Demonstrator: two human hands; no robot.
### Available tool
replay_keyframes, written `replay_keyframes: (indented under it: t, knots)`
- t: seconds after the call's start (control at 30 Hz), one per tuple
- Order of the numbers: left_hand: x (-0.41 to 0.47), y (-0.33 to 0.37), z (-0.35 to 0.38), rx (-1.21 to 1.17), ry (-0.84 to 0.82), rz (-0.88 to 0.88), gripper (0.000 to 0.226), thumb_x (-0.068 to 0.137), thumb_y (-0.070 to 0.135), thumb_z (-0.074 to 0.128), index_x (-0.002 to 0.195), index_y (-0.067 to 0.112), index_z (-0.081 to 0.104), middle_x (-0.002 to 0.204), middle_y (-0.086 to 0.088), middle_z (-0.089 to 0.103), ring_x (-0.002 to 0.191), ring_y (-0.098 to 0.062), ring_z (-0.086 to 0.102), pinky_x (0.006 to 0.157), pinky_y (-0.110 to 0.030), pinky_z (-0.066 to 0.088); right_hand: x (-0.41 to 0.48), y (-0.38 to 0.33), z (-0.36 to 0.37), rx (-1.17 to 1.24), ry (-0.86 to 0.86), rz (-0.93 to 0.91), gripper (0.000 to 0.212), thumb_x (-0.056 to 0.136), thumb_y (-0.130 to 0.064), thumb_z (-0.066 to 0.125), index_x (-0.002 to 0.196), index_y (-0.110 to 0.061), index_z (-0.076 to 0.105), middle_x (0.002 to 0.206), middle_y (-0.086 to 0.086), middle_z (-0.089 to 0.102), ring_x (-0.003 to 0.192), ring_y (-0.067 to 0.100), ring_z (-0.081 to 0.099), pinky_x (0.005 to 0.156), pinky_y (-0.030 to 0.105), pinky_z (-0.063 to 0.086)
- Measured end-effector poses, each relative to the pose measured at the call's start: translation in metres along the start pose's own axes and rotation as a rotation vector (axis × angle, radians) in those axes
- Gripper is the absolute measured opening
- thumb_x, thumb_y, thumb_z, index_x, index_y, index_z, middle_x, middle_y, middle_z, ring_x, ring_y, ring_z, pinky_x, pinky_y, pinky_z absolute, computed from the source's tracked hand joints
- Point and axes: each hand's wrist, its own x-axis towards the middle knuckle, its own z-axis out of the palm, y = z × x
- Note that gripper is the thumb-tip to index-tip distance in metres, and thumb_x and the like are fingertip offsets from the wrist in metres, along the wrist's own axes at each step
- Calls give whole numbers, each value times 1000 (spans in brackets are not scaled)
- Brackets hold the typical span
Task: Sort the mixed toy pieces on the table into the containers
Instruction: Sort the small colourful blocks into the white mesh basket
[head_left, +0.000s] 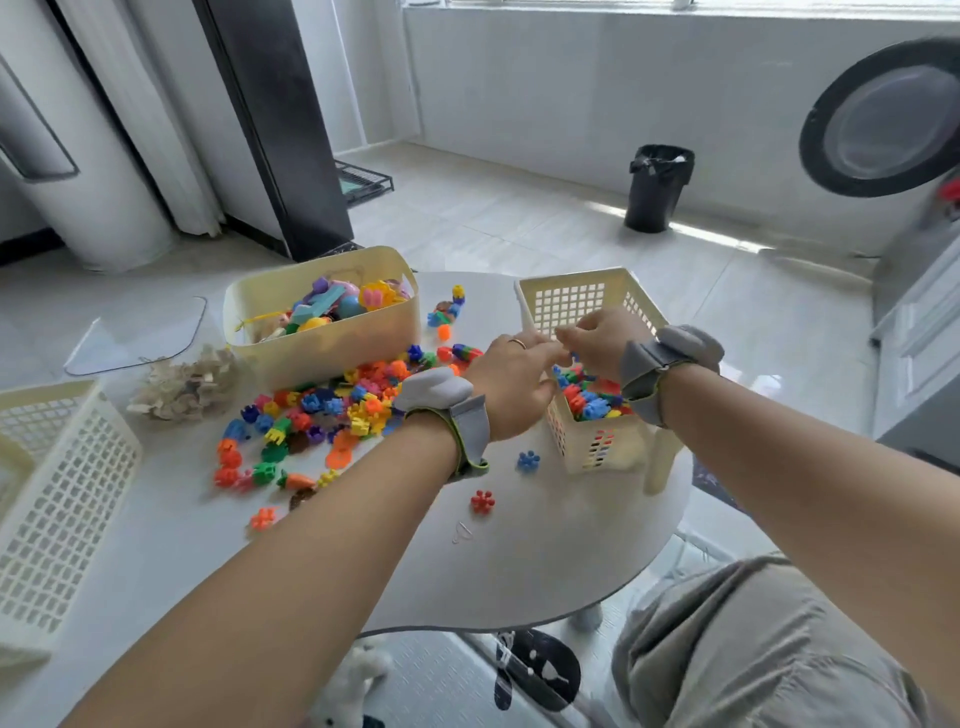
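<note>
A heap of bright interlocking toy pieces lies mid-table in front of a cream solid tub filled with mixed toys. At the right stands a cream lattice basket holding matching coloured pieces. My left hand and my right hand meet fingertip to fingertip over that basket's opening. Their curled fingers pinch a small blue piece that is mostly hidden between them. Loose on the table near my left wrist are a blue piece, a red piece and an orange piece.
A second lattice basket stands at the table's left edge. A pile of pale wooden bits and a clear lid lie behind it. The round white table ends close to my knee. A black bin stands on the floor.
</note>
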Motion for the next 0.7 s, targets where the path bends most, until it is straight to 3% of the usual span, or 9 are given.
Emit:
replay_keyframes:
  t: [0.13,0.23,0.33,0.47,0.7]
  knots:
    - [1,-4,6,-43,18,-12,38,95,15,45,131,21,50,142,-2,41,131,-23,35,110,-32,28,1,4,3,98,-74,34,44,100,-34,36,117,-4,64,120,14,61,111,30,56,92,32,43]
    - [-3,-9,8,-84,29,-23,41,93,11,46,133,19,47,142,-4,41,131,-22,37,110,-31,30,3,4,4,204,-46,56,39,99,-28,38,113,-2,64,119,18,61,110,32,56,99,41,44]
    - [-6,-17,5,-102,62,-23,45,91,9,49,135,15,45,141,-6,40,131,-20,37,109,-28,28,3,-1,5,210,-16,22,31,96,-21,42,106,-4,66,115,18,63,108,33,56,97,46,45]
    - [-13,-29,-3,-93,94,-35,46,89,9,54,134,13,45,140,-7,40,130,-19,37,105,-21,25,-3,-19,10,163,20,-111,28,95,-20,44,101,-8,69,110,9,66,99,26,58,84,30,45]
    - [-37,-58,-15,-68,102,-144,44,88,12,55,131,17,46,139,-5,40,125,-22,41,101,-24,28,-24,-55,45,169,158,-315,24,88,-17,50,99,-16,71,105,-3,70,97,14,62,75,22,42]
